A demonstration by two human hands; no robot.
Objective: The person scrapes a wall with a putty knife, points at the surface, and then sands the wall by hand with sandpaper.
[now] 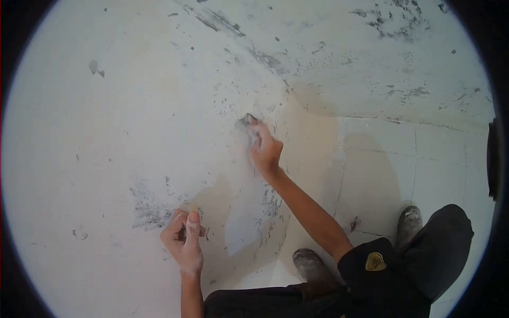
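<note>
My right hand (pixel 266 151) is closed, its fingertips pinching a small dark grey, sheet-like piece (pixel 245 121) against the white wall (pixel 106 143). Blur around the fingers hides part of it. Lower and to the left, my left hand (pixel 183 238) is also closed, thumb up, with a small yellowish piece (pixel 193 206) at the thumb tip; its kind is too small to make out. White dust coats the fingers of this hand. A dark scuffed patch (pixel 148 209) marks the wall just beside it.
Grey scrapes (pixel 217 21) run along the upper wall toward a corner, where a second wall (pixel 371 79) begins. Pale floor tiles (pixel 382 169) lie at the right. My dusty shoes (pixel 313 265) and dark-clothed legs (pixel 442 254) are close below the wall.
</note>
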